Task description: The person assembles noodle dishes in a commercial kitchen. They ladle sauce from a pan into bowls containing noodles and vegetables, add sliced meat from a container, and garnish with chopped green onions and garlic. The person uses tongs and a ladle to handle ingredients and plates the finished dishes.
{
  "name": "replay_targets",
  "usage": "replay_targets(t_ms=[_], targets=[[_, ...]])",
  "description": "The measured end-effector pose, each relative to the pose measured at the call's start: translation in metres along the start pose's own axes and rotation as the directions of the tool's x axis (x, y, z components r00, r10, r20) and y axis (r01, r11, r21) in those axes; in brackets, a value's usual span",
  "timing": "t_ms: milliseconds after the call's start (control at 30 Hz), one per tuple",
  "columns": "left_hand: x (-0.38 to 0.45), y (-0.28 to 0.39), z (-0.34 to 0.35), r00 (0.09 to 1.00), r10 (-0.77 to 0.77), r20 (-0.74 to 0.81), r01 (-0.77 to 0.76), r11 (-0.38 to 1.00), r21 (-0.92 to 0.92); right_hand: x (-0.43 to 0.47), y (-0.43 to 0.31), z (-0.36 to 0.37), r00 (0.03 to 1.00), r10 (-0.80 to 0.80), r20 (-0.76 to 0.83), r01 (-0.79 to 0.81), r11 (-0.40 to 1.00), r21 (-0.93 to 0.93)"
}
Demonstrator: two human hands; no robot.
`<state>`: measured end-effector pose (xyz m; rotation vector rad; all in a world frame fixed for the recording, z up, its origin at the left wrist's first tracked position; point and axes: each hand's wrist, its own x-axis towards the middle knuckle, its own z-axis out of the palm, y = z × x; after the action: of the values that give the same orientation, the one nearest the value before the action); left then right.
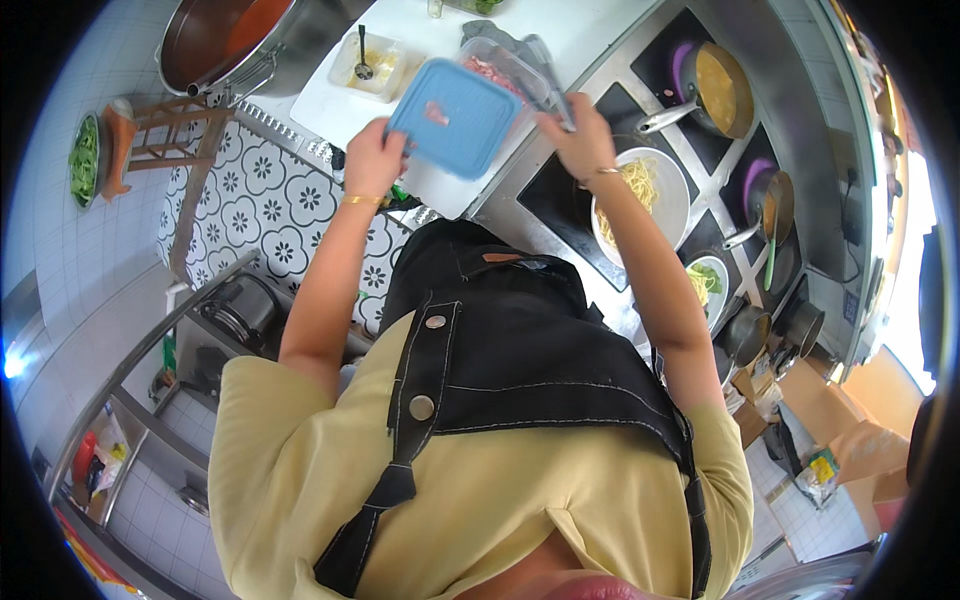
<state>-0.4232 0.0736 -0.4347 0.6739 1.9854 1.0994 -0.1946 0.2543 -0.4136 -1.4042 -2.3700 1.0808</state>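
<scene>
My left hand grips one corner of a blue plastic lid, on which a small pink scrap of meat lies. In my right hand is a pair of metal tongs, blurred, over a clear container of raw sliced meat. The lid covers part of that container's near side from my view. Left of it stands a square tub with a black spoon and a yellowish mix. Under my right forearm, a white bowl of noodles rests on the cooktop.
On the cooktop are a pan of yellowish liquid and a second pan with a green-handled utensil. A plate of noodles and greens is nearer. A large steel pot stands left of the white worktop.
</scene>
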Motion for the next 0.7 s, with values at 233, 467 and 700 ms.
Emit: replay_targets(t_ms=[233,467,700], targets=[[-0.077,-0.071,-0.036,0.98,-0.195,0.035,0.196,0.926,-0.323,0.035,-0.035,-0.019,0.934,-0.131,0.331,0.308,0.765,-0.565],[-0.093,-0.072,-0.03,0.979,-0.196,0.051,0.202,0.92,-0.335,0.067,-0.071,0.051,0.858,-0.016,0.514,0.402,0.644,-0.651],[-0.097,-0.075,-0.033,0.982,-0.188,0.011,0.183,0.937,-0.298,0.066,-0.081,0.015,0.882,-0.018,0.472,0.373,0.641,-0.671]])
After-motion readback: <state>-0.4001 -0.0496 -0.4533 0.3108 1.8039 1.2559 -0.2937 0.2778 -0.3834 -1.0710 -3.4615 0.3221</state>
